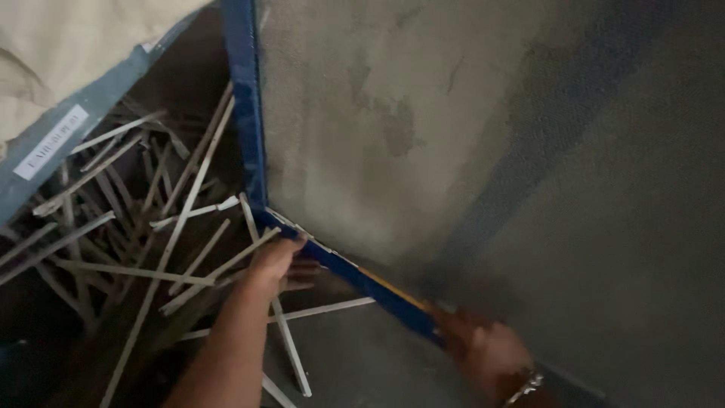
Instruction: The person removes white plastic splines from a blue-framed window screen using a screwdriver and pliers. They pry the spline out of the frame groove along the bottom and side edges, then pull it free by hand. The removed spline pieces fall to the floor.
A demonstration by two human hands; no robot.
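The person held a long blue straightedge (355,276) against the grey plastered wall (423,113), low down where wall met floor. The left hand (276,261) wrapped its fingers over the near end, by the corner where an upright blue bar (245,106) came down from twelve o'clock; the right hand (487,351), blurred, appeared to grip the far end, though how firmly could not be told. The straightedge's long axis ran from about ten o'clock down to four o'clock, flat side to the plaster. To do this well, I judged, both hands should press evenly so the edge sat flush along its whole length without rocking. Loose pale wooden slats (136,227) lay heaped at nine o'clock, clear of the edge.
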